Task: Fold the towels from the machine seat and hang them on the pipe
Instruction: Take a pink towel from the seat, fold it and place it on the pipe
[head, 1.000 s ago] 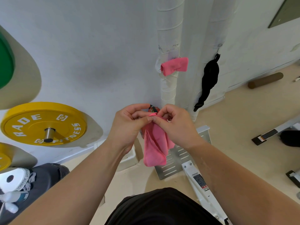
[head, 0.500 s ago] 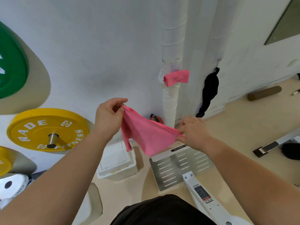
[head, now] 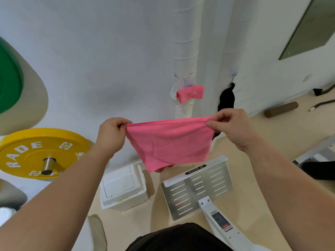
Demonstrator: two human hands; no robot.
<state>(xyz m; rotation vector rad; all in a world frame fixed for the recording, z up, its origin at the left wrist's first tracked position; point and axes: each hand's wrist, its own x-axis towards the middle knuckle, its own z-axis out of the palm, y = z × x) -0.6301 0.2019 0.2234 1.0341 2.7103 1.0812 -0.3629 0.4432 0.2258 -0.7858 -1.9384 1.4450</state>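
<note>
Yellow round rubber weight plate [head: 36, 153] on the white wall at far left. Our left hand [head: 110, 136] pinches one top corner of the pink cloth towel [head: 170, 142], stretched in the air before the white wrapped pipe [head: 184, 51]; our right hand [head: 233, 127] pinches the other corner. A second rolled pink towel [head: 190, 93] hangs on the pipe.

I'm getting bright, even indoor light; yellow plate [head: 27, 151] is throwing a soft shadow on the wall [head: 90, 51]. Fisheye's bending the edges, corners going a bit soft, ctr looking sharp.
</note>
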